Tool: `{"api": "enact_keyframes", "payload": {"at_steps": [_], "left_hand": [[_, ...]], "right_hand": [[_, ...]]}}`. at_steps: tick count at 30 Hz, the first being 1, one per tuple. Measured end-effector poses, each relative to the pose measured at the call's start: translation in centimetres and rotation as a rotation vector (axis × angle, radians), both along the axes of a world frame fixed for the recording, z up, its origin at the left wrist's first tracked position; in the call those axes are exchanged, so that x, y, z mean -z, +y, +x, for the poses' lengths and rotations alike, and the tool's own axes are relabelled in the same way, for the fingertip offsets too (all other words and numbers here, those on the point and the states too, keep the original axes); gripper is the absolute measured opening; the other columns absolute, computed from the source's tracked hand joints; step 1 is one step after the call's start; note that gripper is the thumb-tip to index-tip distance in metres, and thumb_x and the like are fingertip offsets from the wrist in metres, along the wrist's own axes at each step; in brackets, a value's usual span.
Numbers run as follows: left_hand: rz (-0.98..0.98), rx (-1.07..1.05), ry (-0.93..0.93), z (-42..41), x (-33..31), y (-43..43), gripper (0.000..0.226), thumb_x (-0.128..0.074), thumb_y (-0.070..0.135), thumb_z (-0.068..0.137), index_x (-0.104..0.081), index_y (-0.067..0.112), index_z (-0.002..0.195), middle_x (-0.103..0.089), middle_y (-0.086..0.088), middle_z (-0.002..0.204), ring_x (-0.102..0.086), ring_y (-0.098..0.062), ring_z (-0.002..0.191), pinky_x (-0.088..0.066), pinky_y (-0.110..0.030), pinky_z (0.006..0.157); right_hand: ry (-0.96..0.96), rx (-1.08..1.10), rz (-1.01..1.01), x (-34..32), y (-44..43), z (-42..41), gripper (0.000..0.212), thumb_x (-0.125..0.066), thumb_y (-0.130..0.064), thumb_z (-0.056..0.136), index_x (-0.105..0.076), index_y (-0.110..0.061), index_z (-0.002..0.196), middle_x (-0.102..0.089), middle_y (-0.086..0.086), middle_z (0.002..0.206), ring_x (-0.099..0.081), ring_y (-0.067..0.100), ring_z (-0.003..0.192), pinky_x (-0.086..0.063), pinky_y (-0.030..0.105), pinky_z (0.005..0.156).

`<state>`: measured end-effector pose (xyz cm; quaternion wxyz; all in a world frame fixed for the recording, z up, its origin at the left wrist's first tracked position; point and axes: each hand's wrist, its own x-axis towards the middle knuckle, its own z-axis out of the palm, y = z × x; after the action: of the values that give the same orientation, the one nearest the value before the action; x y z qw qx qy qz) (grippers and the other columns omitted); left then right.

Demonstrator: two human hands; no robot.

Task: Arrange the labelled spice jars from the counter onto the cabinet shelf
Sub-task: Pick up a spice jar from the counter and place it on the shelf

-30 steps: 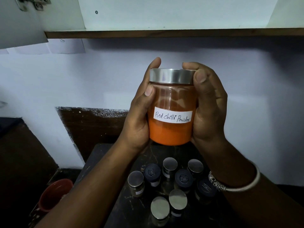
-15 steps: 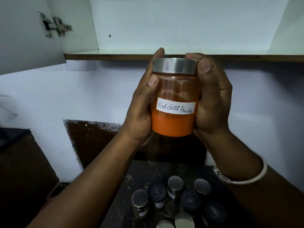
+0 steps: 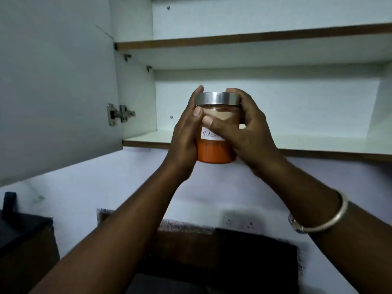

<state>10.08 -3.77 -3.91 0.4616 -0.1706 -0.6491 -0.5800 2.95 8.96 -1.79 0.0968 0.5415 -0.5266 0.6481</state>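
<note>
Round glass jar (image 3: 214, 150) w/ smooth steel lid (image 3: 217, 98), orange-red powder inside, white handwritten label (image 3: 209, 135) half covered. Left hand (image 3: 184, 141) gripped it at 9 o'clock, right hand (image 3: 250, 128) at 3, fingers (image 3: 209, 122) curled round it. Jar was held up against the flat white cabinet shelf (image 3: 318, 143) edge. 0.5 s ago it was lower, label fully showing.

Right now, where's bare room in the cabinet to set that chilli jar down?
Lower shelf is bare either side of the jar: a left patch up to the hinge-side wall, a wider right patch up to the right wall. Crowded at the middle front, where left hand and right hand wrap the jar. Upper shelf top is hidden.
</note>
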Motion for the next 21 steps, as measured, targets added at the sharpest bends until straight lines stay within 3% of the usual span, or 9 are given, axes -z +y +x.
{"api": "enact_keyframes", "payload": {"at_steps": [3,6,8,10,12,14,17,21], "left_hand": [[-0.051,-0.151,-0.046,-1.1,-2.8,-4.2,0.055,-0.045,0.047,0.102,-0.039,0.033,0.156,-0.059,-0.006,0.147,-0.061,-0.026,0.131,-0.053,-0.053,0.105],[-0.174,-0.395,-0.173,-2.0,-3.5,-8.9,0.051,-0.044,0.059,0.1,-0.051,0.04,0.147,-0.067,0.005,0.137,-0.068,-0.013,0.118,-0.06,-0.033,0.093],[-0.241,-0.65,-0.277,-2.8,-3.4,-12.4,0.047,-0.041,0.056,0.104,-0.065,0.032,0.136,-0.073,0.001,0.124,-0.07,-0.016,0.108,-0.056,-0.031,0.089],[-0.363,-0.886,-0.471,-3.2,-3.0,-16.0,0.042,-0.046,0.046,0.106,-0.074,0.02,0.124,-0.074,-0.007,0.123,-0.067,-0.025,0.114,-0.049,-0.032,0.091],[-0.511,-1.004,-0.752,-3.2,-2.4,-19.0,0.033,-0.054,0.035,0.102,-0.078,0.015,0.115,-0.073,-0.01,0.126,-0.064,-0.028,0.118,-0.049,-0.034,0.097],[-0.555,-1.037,-0.935,-3.1,-1.6,-21.0,0.027,-0.056,0.031,0.095,-0.079,0.021,0.105,-0.074,-0.005,0.119,-0.065,-0.026,0.11,-0.052,-0.037,0.095],[-0.589,-1.074,-0.924,-3.4,-1.0,-22.7,0.027,-0.049,0.036,0.088,-0.074,0.028,0.095,-0.073,0.004,0.107,-0.064,-0.022,0.102,-0.053,-0.038,0.087],[-0.587,-1.152,-0.748,-3.3,0.1,-21.7,0.025,-0.038,0.039,0.083,-0.059,0.03,0.074,-0.064,0.007,0.081,-0.063,-0.022,0.087,-0.041,-0.031,0.066]], "right_hand": [[-0.105,-0.062,0.043,-3.4,-3.8,-2.2,0.067,-0.087,-0.043,0.065,-0.062,-0.022,0.123,-0.072,-0.001,0.116,-0.072,0.014,0.104,-0.062,0.036,0.086],[-0.169,-0.01,0.109,-4.1,-7.8,-4.7,0.073,-0.088,-0.051,0.056,-0.062,-0.023,0.118,-0.072,-0.001,0.113,-0.073,0.013,0.1,-0.063,0.038,0.085],[-0.169,0.07,0.139,-3.8,-10.6,-6.3,0.074,-0.089,-0.049,0.056,-0.059,-0.022,0.118,-0.068,-0.002,0.116,-0.07,0.015,0.104,-0.061,0.043,0.092],[-0.152,0.16,0.193,-3.2,-13.0,-7.6,0.076,-0.091,-0.044,0.061,-0.055,-0.023,0.125,-0.064,-0.005,0.118,-0.066,0.016,0.107,-0.057,0.043,0.096],[-0.108,0.229,0.26,-2.7,-15.6,-8.8,0.082,-0.092,-0.044,0.066,-0.05,-0.025,0.134,-0.06,-0.009,0.117,-0.064,0.017,0.11,-0.055,0.04,0.098],[-0.015,0.277,0.317,-2.3,-18.3,-9.8,0.081,-0.089,-0.045,0.069,-0.048,-0.027,0.136,-0.058,-0.01,0.116,-0.062,0.018,0.108,-0.053,0.037,0.094],[0.12,0.321,0.42,-2.7,-23.4,-11.1,0.064,-0.085,-0.045,0.074,-0.049,-0.027,0.124,-0.063,-0.008,0.112,-0.063,0.022,0.103,-0.046,0.033,0.08],[0.221,0.377,0.506,-3.8,-27.5,-11.7,0.055,-0.083,-0.044,0.076,-0.05,-0.021,0.112,-0.065,-0.001,0.107,-0.063,0.026,0.099,-0.043,0.031,0.076]]}}
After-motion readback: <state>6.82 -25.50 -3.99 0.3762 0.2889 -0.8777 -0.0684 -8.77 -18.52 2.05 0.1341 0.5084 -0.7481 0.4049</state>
